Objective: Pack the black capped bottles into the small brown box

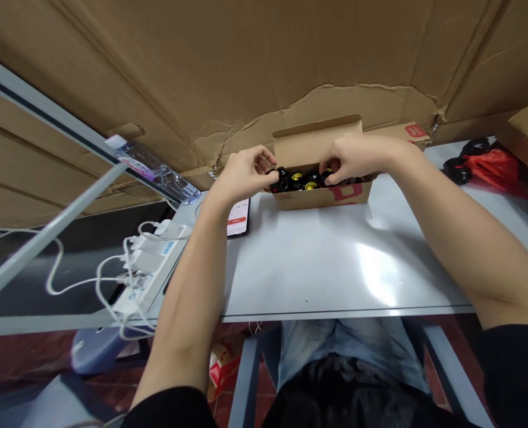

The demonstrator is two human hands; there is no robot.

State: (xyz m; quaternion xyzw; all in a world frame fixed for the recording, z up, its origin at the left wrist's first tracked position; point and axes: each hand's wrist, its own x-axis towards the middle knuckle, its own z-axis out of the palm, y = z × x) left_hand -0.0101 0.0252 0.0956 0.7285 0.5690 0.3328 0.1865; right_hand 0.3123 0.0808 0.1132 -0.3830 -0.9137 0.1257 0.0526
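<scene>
Black round parts, some yellow-centred (297, 177), sit in an open brown cardboard box (317, 200) on the white bench (299, 255). Gripping appears in hand: left hand (250, 169) and right hand (348, 157) each pinch one; the next move calls for steady fingertip control.

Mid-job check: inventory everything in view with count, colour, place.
Open box: one, brown, red print, table's far side
Small parts: several, black and yellow, in the box
Phone: one, black edge, left of box
Table: one, pale grey, centre
Bottle: one, clear, white cap, upper left
Power strip: one, white, table's left edge
Cables: several, white, left
Frame: one, grey, left
Cardboard sheeting: count unclear, brown, behind table
Plastic bag: one, red, table's far right
Dark objects: at least two, black, beside bag
Chair: one, grey, under person
Seat: one, blue, lower left
Package: one, red and white, floor
Left hand: one, bare, at box's left end
Right hand: one, bare, at box's right half
</scene>
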